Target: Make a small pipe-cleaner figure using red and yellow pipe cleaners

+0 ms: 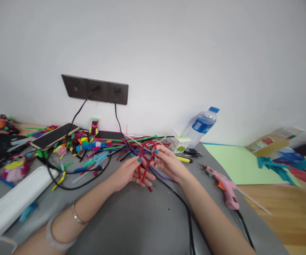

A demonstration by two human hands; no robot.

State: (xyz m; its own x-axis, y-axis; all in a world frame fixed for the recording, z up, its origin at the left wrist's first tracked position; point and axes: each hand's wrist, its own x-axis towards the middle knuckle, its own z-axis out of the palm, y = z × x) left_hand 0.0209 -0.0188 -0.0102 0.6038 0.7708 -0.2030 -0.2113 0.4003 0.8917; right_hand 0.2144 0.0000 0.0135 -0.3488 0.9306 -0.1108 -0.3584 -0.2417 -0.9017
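Both of my hands hold a red pipe cleaner (146, 156) bent into a loop shape, above the grey table (131, 216). My left hand (130, 173) pinches its lower left side, fingers curled under it. The fingers of my right hand (168, 161) close on its upper right side. The twisted red end hangs down between my palms. Behind the loop lies a heap of coloured pipe cleaners (110, 145).
A pink glue gun (225, 186) lies to the right with its black cable (187, 216) crossing the table. A water bottle (203, 124) and small carton (178, 143) stand by the wall. Phones (54, 135), a white box (17, 198) and pipe-cleaner figures sit left. Green paper (237, 163) lies right.
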